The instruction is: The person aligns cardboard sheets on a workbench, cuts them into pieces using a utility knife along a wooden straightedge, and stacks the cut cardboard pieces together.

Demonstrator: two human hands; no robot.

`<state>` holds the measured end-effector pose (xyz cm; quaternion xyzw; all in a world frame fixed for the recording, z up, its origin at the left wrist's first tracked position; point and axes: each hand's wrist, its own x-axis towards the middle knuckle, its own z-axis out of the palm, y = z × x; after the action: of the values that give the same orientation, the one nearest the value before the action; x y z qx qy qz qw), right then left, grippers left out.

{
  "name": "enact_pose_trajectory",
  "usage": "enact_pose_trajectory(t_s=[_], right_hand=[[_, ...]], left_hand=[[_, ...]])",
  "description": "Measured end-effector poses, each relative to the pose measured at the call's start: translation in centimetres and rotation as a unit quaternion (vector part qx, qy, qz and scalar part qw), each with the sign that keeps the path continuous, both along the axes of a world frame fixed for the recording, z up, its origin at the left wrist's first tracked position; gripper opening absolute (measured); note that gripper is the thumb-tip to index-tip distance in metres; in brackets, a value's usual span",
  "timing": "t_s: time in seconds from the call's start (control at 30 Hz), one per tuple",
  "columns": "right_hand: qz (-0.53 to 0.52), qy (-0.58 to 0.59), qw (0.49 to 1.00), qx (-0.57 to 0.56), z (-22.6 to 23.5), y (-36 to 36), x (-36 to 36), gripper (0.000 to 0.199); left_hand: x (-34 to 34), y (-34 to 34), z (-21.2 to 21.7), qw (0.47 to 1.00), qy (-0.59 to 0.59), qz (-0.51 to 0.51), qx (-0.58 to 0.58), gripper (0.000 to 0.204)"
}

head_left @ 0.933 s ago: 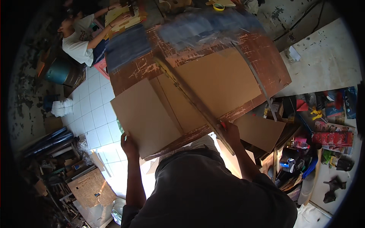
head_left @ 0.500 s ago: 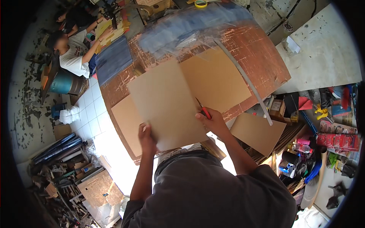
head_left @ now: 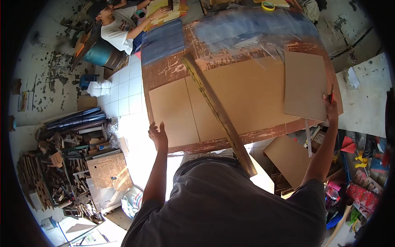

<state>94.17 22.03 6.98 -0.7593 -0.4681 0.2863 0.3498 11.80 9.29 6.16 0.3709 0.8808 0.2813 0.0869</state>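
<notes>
A cut rectangle of grey-brown cardboard is at the right end of the table, above the larger board. My right hand is at its lower right edge, closed on a red-handled cutter knife with the blade pointing away. I cannot tell if it also grips the cardboard. My left hand, fingers apart and holding nothing, hovers by the near edge of a smaller cardboard piece. A narrow gap separates that piece from a large cardboard sheet. Slantwise across the sheet lies a long, worn straight bar.
Under the right cardboard, a metal ruler sticks out past the worn brown table. Bluish plastic sheeting and yellow tape lie at the back. Another cardboard sheet leans below right. A co-worker sits far left.
The cardboard rectangle has moved from between both hands to the table's right end with my right hand. My left hand has let go of it. The bar now shows fully; the view has shifted.
</notes>
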Motion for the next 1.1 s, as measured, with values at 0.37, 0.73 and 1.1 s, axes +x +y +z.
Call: enact_pose_trajectory(t_s=[0.37, 0.73, 1.1], right_hand=[[0.104, -0.006, 0.994, 0.021, -0.7, -6.0, -30.8, 0.023], [0.147, 0.311, 0.927, -0.151, 1.4, -11.9, -49.3, 0.039], [0.054, 0.243, 0.968, 0.012, 1.2, -5.2, -38.2, 0.021]], left_hand=[[-5.5, -2.6, -2.0, 0.988, -0.041, 0.05, -0.141, 0.071], [-7.0, -2.8, 7.2, 0.914, -0.379, -0.013, 0.146, 0.025], [14.0, 3.3, 6.0, 0.818, -0.531, -0.221, -0.024, 0.021]])
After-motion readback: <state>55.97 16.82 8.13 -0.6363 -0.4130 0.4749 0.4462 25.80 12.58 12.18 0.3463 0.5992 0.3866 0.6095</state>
